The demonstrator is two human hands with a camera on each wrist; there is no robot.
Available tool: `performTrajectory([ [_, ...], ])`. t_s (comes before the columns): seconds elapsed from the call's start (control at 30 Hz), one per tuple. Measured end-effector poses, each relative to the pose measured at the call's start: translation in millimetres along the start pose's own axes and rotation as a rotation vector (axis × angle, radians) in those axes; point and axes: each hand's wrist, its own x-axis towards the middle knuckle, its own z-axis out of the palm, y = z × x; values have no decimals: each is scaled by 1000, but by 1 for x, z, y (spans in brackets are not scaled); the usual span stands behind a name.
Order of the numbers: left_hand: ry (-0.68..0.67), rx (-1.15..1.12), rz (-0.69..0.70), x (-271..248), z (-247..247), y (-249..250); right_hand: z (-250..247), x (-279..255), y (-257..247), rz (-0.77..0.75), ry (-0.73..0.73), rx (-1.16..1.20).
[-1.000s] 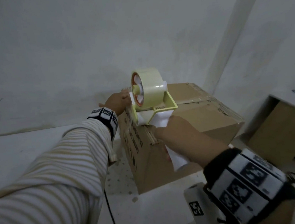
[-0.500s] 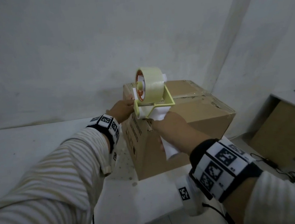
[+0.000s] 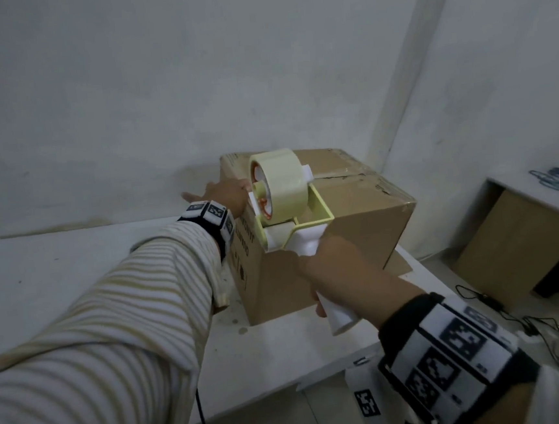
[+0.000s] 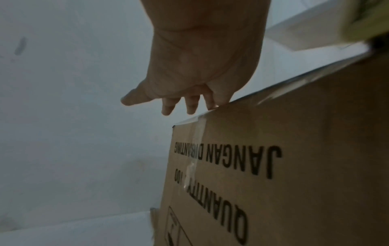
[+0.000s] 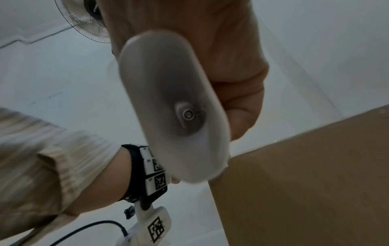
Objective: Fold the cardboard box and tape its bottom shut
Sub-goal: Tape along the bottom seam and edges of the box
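While the cardboard box (image 3: 357, 225) stands on the white tabletop (image 3: 58, 282), my left hand (image 3: 226, 196) rests straight fingers (image 4: 219, 98) on its top edge; my right hand (image 3: 340, 267) grips the tape dispenser (image 3: 288, 207) above it.

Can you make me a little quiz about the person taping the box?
1. True or false: the right hand holds the tape dispenser by its white handle.
2. Where is the left hand? A) flat on the table B) at the cardboard box's top edge C) inside the box
3. What colour is the dispenser's frame?

Key: 1 true. 2 B. 3 light yellow-green.
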Motion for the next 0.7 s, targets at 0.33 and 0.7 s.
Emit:
performTrajectory([
  [0.33, -30, 114, 131, -37, 21, -4, 3, -8, 6, 18, -2, 51],
  [0.7, -21, 23, 168, -62, 25, -3, 2, -9, 19, 133, -67, 106],
])
